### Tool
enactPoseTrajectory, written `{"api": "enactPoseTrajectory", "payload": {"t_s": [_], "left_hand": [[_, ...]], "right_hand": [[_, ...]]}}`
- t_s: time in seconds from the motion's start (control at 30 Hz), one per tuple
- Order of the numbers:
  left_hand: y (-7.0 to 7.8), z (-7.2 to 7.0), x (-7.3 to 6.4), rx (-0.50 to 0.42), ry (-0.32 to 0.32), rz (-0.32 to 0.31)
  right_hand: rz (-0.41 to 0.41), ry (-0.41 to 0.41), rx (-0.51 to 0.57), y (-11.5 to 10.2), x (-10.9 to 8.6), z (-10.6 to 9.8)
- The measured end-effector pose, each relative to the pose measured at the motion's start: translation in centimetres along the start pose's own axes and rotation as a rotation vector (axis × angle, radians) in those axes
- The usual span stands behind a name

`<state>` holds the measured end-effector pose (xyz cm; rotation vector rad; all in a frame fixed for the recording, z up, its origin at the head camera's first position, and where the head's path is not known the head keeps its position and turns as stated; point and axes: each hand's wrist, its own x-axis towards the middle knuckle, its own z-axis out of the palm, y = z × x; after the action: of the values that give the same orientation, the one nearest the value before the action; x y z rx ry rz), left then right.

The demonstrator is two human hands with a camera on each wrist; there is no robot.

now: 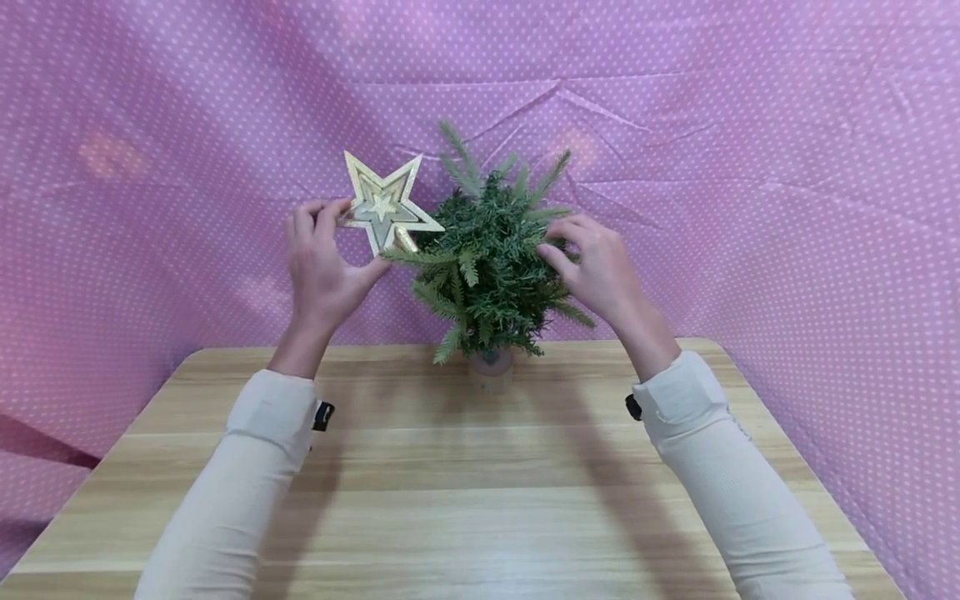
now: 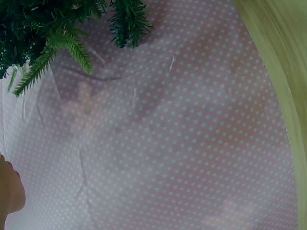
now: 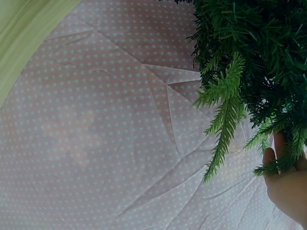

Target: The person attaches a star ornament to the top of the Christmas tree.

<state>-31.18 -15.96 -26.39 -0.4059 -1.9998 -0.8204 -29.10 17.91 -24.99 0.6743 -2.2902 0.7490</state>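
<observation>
A gold star tree topper (image 1: 381, 206) with a smaller star inside it is up at the left of a small artificial Christmas tree (image 1: 498, 258). My left hand (image 1: 322, 258) holds the topper between thumb and fingers, its short gold tube pointing down toward the tree. Only a bit of that hand (image 2: 10, 189) shows in the left wrist view, and the star is out of that view. On the tree's right side, my right hand (image 1: 600, 262) pinches a green branch with bent fingers; needles partly hide the fingertips in the right wrist view.
The tree's round base (image 1: 491, 372) stands near the far edge of a wooden table (image 1: 480, 500). Pink dotted cloth (image 1: 750, 167) hangs behind and at both sides. Long branch tips stick out around the tree.
</observation>
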Motion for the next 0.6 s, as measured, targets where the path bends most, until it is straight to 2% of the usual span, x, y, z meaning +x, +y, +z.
{"api": "enactPoseTrajectory", "payload": {"t_s": [0.17, 0.4, 0.6], "left_hand": [[0.6, 0.6, 0.8, 0.009, -0.012, 0.025], [1.6, 1.2, 1.7, 0.041, -0.059, -0.007], [1.6, 1.5, 2.1, 0.051, -0.084, 0.007]], "right_hand": [[0.01, 0.005, 0.002, 0.1, 0.0, -0.1], [0.003, 0.004, -0.003, -0.1, 0.2, -0.1], [0.009, -0.003, -0.018, -0.3, 0.1, 0.0]]}}
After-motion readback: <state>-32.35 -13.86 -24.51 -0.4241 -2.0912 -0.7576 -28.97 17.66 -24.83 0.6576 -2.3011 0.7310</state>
